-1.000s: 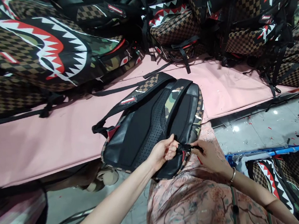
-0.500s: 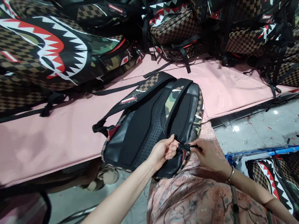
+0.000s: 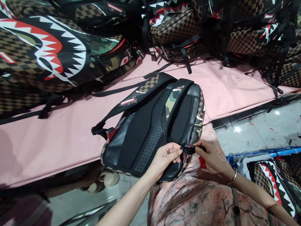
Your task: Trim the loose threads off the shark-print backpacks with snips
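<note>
A backpack [image 3: 143,143] lies back side up across the front edge of the pink table, its black mesh panel and two shoulder straps on top. Its lower right corner rests toward my lap. My left hand [image 3: 167,156] pinches the black webbing strap [image 3: 188,150] at that corner, near the end of the camouflage shoulder strap [image 3: 172,101]. Close by on the right, my right hand [image 3: 206,153] is closed on the same strap with thumb and fingertips. The exact part between the fingers, perhaps a buckle, is too small to make out.
Several checkered and camouflage backpacks with shark-mouth prints [image 3: 59,51] are piled along the back of the pink table [image 3: 61,137]. More backpacks [image 3: 285,181] stand low on the right beside a blue edge [image 3: 280,152]. Red scraps lie on the tiled floor [image 3: 255,130].
My fingers have shifted on the strap; the left hand's grip has changed from a curled fist to a flatter pinch. A small red piece now shows below my right hand. The backpack has barely moved.
</note>
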Demonstrator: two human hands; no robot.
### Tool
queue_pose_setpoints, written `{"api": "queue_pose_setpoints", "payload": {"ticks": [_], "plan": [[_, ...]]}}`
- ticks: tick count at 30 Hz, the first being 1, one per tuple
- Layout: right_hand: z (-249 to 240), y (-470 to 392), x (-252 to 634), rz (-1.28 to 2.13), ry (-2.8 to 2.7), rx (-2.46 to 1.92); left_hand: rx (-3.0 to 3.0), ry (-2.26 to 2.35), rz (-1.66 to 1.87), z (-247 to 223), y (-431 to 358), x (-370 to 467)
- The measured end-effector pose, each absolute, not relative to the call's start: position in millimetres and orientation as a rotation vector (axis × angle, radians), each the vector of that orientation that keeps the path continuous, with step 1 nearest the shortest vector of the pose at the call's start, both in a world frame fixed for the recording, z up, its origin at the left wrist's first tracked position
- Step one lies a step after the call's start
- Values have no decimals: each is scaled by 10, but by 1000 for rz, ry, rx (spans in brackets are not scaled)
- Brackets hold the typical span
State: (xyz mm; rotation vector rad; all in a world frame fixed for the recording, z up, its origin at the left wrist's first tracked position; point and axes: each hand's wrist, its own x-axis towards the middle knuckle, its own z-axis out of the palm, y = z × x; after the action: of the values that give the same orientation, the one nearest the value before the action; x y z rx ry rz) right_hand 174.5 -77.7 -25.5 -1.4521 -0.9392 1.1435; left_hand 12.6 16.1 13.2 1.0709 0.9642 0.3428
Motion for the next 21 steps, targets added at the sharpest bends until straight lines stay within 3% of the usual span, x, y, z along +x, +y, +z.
{"api": "queue_pose_setpoints", "payload": {"ticks": [11, 21], "plan": [[-235, -768, 1766, 1083, -1017, -1527, 1426, 1129, 457, -8, 8, 118], [-249, -603, 1391, 1087, -1003, -1591, 2831, 1180, 564, 194, 132, 83]]}}
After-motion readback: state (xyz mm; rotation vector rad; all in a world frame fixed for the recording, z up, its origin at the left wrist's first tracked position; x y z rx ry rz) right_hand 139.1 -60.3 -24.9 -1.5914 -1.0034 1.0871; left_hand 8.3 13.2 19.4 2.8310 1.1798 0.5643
